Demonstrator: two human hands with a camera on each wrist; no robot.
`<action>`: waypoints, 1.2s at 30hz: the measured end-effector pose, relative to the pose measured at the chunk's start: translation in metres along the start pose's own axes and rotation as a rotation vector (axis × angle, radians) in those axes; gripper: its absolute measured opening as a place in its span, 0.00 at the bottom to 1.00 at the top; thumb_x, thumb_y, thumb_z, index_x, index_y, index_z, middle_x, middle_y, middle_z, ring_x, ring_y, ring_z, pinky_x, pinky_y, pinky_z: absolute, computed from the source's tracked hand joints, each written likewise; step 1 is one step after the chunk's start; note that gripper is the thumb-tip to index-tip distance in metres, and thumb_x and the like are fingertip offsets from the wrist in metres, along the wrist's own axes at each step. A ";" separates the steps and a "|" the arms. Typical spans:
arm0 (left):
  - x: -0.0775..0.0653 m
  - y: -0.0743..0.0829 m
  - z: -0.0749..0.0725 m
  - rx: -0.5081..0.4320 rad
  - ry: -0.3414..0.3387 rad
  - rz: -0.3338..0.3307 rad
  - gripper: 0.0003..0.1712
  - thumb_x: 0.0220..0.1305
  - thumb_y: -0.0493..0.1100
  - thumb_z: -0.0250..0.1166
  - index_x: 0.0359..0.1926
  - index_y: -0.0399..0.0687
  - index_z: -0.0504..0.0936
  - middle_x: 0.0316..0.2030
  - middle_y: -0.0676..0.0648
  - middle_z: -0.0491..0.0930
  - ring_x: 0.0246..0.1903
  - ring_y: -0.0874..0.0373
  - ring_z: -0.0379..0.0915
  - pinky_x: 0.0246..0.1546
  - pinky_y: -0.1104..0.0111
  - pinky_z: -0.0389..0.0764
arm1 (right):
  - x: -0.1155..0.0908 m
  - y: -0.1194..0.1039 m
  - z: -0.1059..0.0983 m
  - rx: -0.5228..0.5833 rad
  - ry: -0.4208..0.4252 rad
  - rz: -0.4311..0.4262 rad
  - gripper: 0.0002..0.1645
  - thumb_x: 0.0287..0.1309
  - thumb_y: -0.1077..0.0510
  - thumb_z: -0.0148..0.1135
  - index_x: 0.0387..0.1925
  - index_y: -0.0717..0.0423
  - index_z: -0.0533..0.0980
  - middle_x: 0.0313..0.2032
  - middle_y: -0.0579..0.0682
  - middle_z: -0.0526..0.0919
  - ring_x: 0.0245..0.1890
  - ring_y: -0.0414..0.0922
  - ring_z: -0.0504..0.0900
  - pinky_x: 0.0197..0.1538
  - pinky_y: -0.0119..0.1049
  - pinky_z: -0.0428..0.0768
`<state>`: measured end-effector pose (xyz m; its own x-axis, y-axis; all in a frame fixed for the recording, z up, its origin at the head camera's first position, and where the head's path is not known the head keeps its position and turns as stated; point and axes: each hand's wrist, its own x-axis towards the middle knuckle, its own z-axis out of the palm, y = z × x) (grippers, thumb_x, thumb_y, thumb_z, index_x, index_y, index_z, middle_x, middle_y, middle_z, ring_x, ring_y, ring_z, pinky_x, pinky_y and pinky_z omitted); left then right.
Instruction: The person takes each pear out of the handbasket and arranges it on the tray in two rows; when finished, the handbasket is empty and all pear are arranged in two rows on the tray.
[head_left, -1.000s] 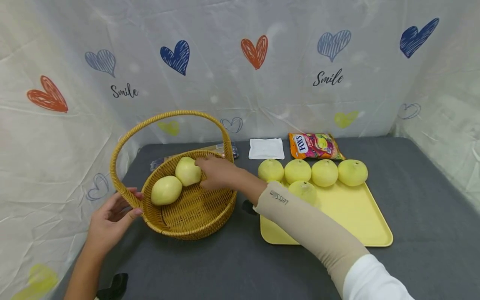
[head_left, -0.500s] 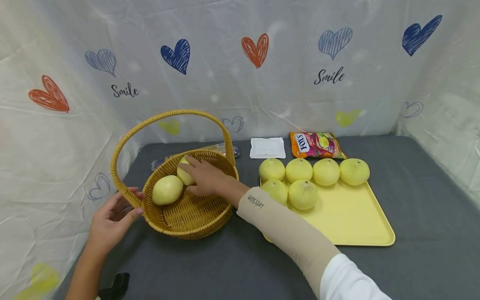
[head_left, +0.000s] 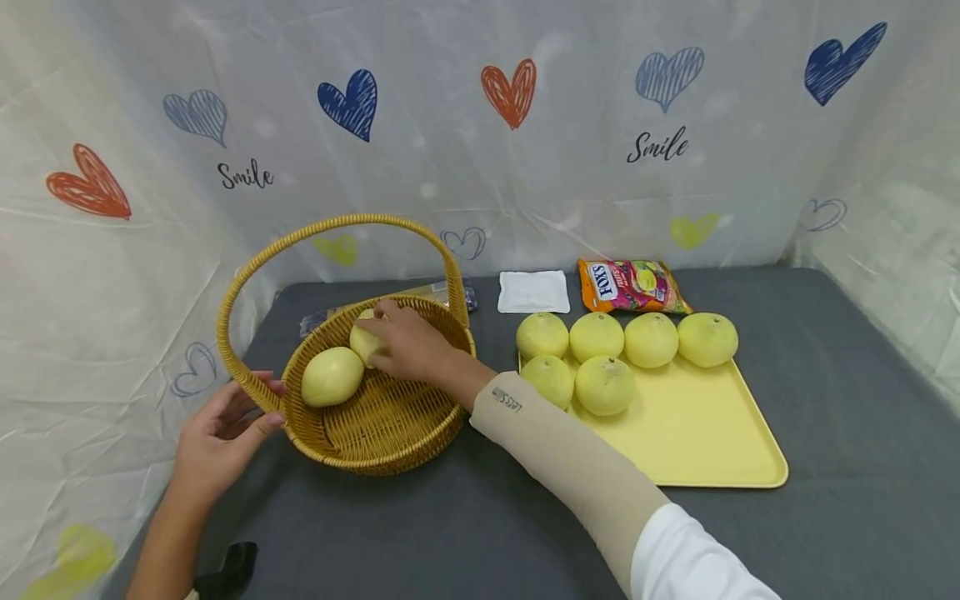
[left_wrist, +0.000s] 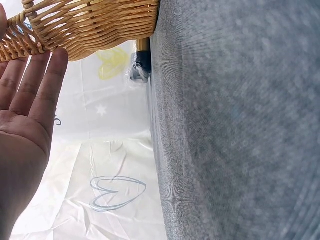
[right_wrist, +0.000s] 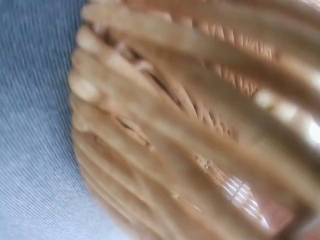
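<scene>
My left hand (head_left: 219, 446) holds the rim of the wicker basket (head_left: 352, 446) where its tall handle joins, thumb in front and fingers behind. In the left wrist view, the fingers (left_wrist: 42, 92) reach up to the weave of the basket. My right hand (head_left: 412, 343) is inside the basket, its fingers curved round a pale yellow-green round fruit (head_left: 365, 343) that it partly covers. Another such fruit (head_left: 332, 377) lies against the basket's left wall, beside the gripped one. The right wrist view is filled by blurred basket weave (right_wrist: 150, 140).
A yellow tray (head_left: 705, 437) on the right bears several similar fruits (head_left: 604, 385) at its back left. Behind it lie an orange candy bag (head_left: 633, 286) and a white packet (head_left: 533, 292). A long wrapped item (head_left: 442, 291) sits behind the basket on the grey cloth (head_left: 465, 533).
My right hand has moved left inside the basket, from the near side of the fruit to closing over it. The left hand keeps its hold on the basket.
</scene>
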<state>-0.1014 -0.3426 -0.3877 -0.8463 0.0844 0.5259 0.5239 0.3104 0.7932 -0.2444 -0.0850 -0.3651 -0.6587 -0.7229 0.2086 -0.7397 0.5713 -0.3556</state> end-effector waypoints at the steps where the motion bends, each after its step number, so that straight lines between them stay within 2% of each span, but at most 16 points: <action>1: 0.000 0.000 0.000 0.007 0.003 -0.001 0.31 0.56 0.14 0.63 0.62 0.24 0.71 0.50 0.41 0.82 0.52 0.58 0.79 0.47 0.75 0.82 | 0.000 0.000 0.000 0.014 -0.006 0.004 0.34 0.70 0.49 0.61 0.73 0.51 0.66 0.69 0.57 0.61 0.56 0.49 0.73 0.51 0.37 0.75; 3: 0.001 -0.001 0.000 -0.008 0.001 0.026 0.31 0.55 0.14 0.63 0.62 0.24 0.71 0.50 0.40 0.82 0.52 0.58 0.80 0.46 0.75 0.82 | 0.001 0.001 0.001 0.050 -0.019 0.001 0.32 0.70 0.49 0.62 0.70 0.52 0.67 0.70 0.57 0.60 0.59 0.49 0.72 0.52 0.38 0.75; 6: 0.000 0.000 0.001 0.011 0.008 0.022 0.31 0.55 0.13 0.63 0.62 0.25 0.72 0.50 0.41 0.82 0.52 0.59 0.80 0.45 0.76 0.82 | 0.003 0.003 0.002 0.067 -0.031 -0.006 0.31 0.68 0.51 0.64 0.68 0.52 0.66 0.69 0.54 0.63 0.59 0.46 0.72 0.53 0.37 0.75; 8: 0.001 -0.001 0.001 0.014 0.008 0.021 0.31 0.55 0.13 0.63 0.62 0.24 0.72 0.50 0.41 0.82 0.52 0.59 0.80 0.45 0.76 0.82 | 0.004 0.004 0.002 0.056 -0.043 -0.006 0.33 0.69 0.52 0.64 0.70 0.50 0.65 0.69 0.51 0.65 0.60 0.45 0.73 0.55 0.36 0.75; 12: 0.001 -0.001 0.001 0.009 0.007 0.015 0.31 0.55 0.13 0.63 0.62 0.24 0.72 0.50 0.41 0.82 0.52 0.58 0.80 0.45 0.75 0.82 | 0.002 0.005 -0.001 0.017 -0.086 -0.017 0.40 0.69 0.53 0.63 0.77 0.46 0.59 0.72 0.53 0.61 0.65 0.48 0.69 0.63 0.39 0.72; 14: 0.001 0.000 0.002 0.005 0.009 0.012 0.31 0.55 0.14 0.63 0.62 0.24 0.72 0.50 0.40 0.82 0.52 0.58 0.80 0.45 0.75 0.82 | 0.000 0.005 -0.002 0.032 -0.102 -0.026 0.40 0.69 0.54 0.64 0.77 0.45 0.60 0.71 0.54 0.60 0.65 0.49 0.69 0.62 0.39 0.72; 18: 0.001 0.001 0.002 -0.009 0.009 0.004 0.31 0.56 0.14 0.63 0.61 0.24 0.72 0.50 0.40 0.82 0.52 0.58 0.80 0.45 0.75 0.82 | -0.004 0.009 -0.005 0.175 -0.090 -0.012 0.29 0.67 0.53 0.66 0.67 0.48 0.73 0.65 0.52 0.64 0.58 0.46 0.72 0.54 0.35 0.75; 22: 0.001 0.001 0.001 -0.003 0.007 -0.010 0.30 0.57 0.15 0.63 0.62 0.24 0.72 0.51 0.40 0.82 0.53 0.58 0.79 0.47 0.75 0.82 | -0.007 0.012 -0.006 0.318 -0.104 -0.025 0.20 0.67 0.51 0.66 0.58 0.49 0.77 0.61 0.50 0.68 0.56 0.43 0.72 0.51 0.32 0.76; 26: 0.000 0.002 0.000 0.041 0.006 -0.050 0.30 0.57 0.16 0.64 0.62 0.25 0.71 0.51 0.41 0.82 0.53 0.58 0.79 0.47 0.74 0.82 | -0.008 0.012 -0.009 0.343 -0.155 -0.035 0.28 0.67 0.52 0.66 0.66 0.50 0.71 0.62 0.50 0.72 0.57 0.43 0.72 0.50 0.33 0.76; 29: 0.000 0.003 0.001 0.044 0.008 -0.059 0.31 0.56 0.15 0.64 0.62 0.25 0.71 0.50 0.40 0.82 0.52 0.58 0.79 0.47 0.73 0.83 | -0.008 0.012 -0.011 0.351 -0.207 0.011 0.40 0.67 0.51 0.66 0.75 0.52 0.60 0.67 0.51 0.70 0.55 0.43 0.75 0.49 0.34 0.76; 32: 0.000 0.003 0.001 0.033 0.012 -0.038 0.31 0.56 0.15 0.64 0.62 0.25 0.72 0.50 0.41 0.82 0.52 0.58 0.79 0.47 0.74 0.82 | -0.008 0.011 -0.014 0.338 -0.253 0.060 0.46 0.67 0.51 0.65 0.78 0.56 0.52 0.68 0.53 0.68 0.54 0.44 0.76 0.48 0.35 0.77; 36: 0.001 0.003 0.001 0.012 0.006 0.008 0.31 0.56 0.14 0.63 0.62 0.24 0.72 0.50 0.40 0.82 0.52 0.58 0.79 0.47 0.75 0.82 | -0.008 0.009 -0.018 0.288 -0.281 0.075 0.46 0.65 0.52 0.66 0.76 0.61 0.56 0.64 0.56 0.69 0.51 0.45 0.74 0.46 0.35 0.77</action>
<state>-0.1004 -0.3403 -0.3852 -0.8416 0.0814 0.5339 0.5293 0.3212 0.7853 -0.2481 -0.0672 -0.3532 -0.6164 -0.7843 -0.0706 -0.5961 0.5233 -0.6089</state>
